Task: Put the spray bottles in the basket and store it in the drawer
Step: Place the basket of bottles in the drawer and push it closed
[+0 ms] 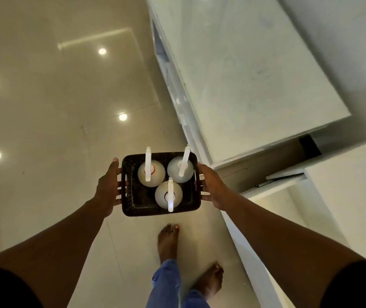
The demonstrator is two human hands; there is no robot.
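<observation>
While both hands carry it over the floor, the basket hangs level, three spray bottles upright inside. Left hand and right hand clasp its short sides, fingers hooked through the handle slots. Ahead and to the right stands the white cabinet; whether a drawer is open there is hard to make out.

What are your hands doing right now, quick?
Left hand: closed on the left side of the dark basket, holding it up.
Right hand: closed on the basket's right side; three spray bottles stand inside.
</observation>
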